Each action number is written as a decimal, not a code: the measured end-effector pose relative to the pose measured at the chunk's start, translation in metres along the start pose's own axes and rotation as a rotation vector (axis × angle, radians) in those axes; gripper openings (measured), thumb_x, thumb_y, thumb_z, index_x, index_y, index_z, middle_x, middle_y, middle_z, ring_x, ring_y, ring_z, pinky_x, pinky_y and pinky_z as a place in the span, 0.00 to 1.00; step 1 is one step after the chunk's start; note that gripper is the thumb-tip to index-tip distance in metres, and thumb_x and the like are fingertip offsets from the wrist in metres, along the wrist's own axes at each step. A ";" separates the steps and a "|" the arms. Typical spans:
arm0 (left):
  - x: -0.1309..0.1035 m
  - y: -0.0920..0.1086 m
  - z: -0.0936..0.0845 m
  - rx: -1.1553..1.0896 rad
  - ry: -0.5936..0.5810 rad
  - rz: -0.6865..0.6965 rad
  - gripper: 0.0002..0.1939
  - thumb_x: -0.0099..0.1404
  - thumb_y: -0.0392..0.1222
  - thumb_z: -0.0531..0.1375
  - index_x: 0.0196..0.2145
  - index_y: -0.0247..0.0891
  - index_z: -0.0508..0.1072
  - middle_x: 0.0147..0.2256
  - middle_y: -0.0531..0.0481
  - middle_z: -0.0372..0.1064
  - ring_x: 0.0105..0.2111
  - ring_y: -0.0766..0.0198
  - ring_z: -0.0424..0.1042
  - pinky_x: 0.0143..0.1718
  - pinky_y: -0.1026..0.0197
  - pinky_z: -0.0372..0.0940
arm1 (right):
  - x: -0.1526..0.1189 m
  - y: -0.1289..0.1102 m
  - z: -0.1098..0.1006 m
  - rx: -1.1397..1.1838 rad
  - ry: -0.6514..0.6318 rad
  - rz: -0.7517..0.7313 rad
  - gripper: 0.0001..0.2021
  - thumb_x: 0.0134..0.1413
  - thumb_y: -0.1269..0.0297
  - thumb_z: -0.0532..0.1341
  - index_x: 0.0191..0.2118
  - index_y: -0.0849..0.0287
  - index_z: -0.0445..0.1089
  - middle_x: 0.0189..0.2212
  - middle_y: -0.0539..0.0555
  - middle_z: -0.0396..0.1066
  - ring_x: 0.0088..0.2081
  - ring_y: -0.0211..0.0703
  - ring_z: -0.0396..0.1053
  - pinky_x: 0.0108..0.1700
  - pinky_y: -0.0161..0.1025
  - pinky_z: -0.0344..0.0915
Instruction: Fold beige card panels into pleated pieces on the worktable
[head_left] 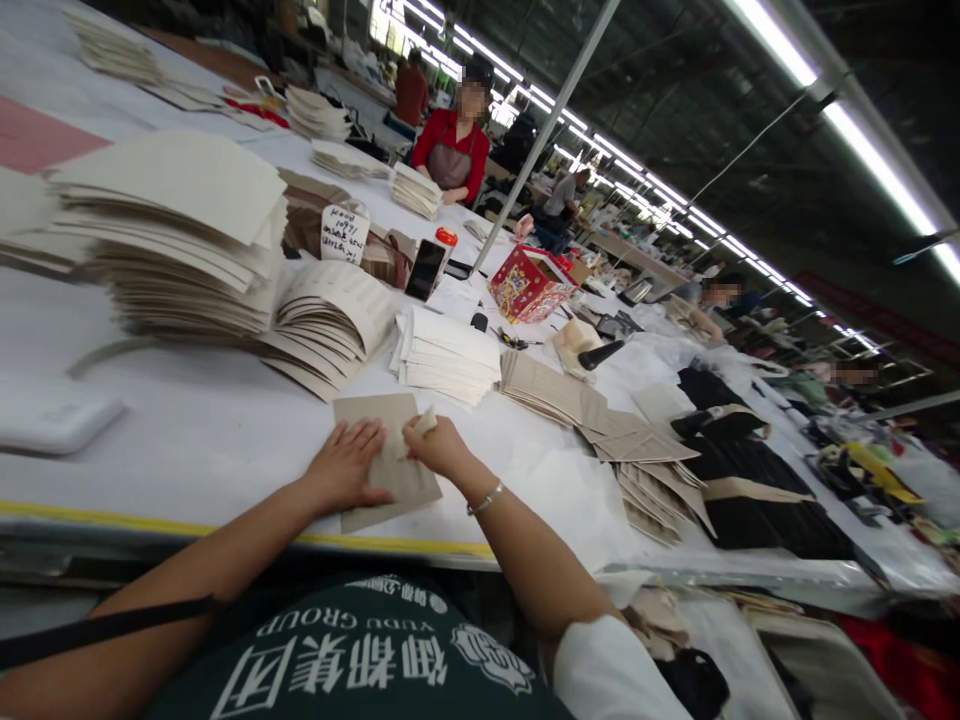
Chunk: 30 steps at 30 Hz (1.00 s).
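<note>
A flat beige fabric-like panel [401, 490] lies on the white table close to its front edge. My left hand [348, 465] rests flat on the panel's left side, fingers spread. On the right side of the same panel, my right hand [442, 447] is closed around a small cream-coloured piece [426, 421], whose exact kind is hard to make out. Its lower end seems to touch the panel. Just beyond my hands sit a stack of white sheets [450, 350] and a stack of curved beige panels [337, 315].
A tall pile of cream panels [180, 220] stands to the left. Beige panels [555, 388] spread rightward towards black fabric [765, 515]. Farther back are a phone [425, 270], a red patterned box [529, 283] and a metal pole [547, 135]. A person in red [454, 150] works across the table.
</note>
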<state>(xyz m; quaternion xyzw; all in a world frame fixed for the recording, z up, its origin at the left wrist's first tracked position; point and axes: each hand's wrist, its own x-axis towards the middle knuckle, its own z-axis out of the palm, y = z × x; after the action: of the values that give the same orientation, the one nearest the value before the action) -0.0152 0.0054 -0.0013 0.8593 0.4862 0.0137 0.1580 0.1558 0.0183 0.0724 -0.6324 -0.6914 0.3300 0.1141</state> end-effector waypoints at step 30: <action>-0.009 -0.020 0.003 0.031 0.039 0.000 0.56 0.42 0.72 0.58 0.62 0.35 0.54 0.65 0.34 0.41 0.64 0.45 0.41 0.62 0.46 0.37 | -0.046 0.005 0.011 0.096 -0.150 -0.016 0.11 0.55 0.70 0.52 0.25 0.59 0.67 0.19 0.48 0.70 0.24 0.34 0.68 0.28 0.28 0.58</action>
<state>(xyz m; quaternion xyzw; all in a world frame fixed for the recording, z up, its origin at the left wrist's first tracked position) -0.0362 0.0065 -0.0083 0.8611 0.4895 0.0229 0.1353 0.1615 -0.0286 0.0729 -0.5942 -0.6865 0.4084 0.0946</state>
